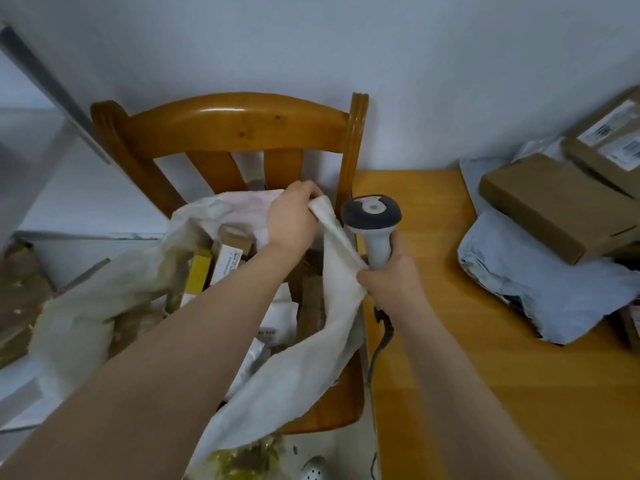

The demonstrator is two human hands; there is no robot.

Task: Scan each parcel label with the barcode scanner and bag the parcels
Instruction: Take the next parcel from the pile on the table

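Gripping the crumpled white bag (339,327) is the left hand (292,220); boxed parcels (228,258) lie inside. The right hand (391,275) clasps the grey-headed scanner (372,213).

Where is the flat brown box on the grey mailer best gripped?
Probably its near long edge, from the person's side, thumb on top: the flat brown box lies raised on the grey mailer, that edge free; another box crowds its far side.

No legible text on the blurred parcel labels (611,131).
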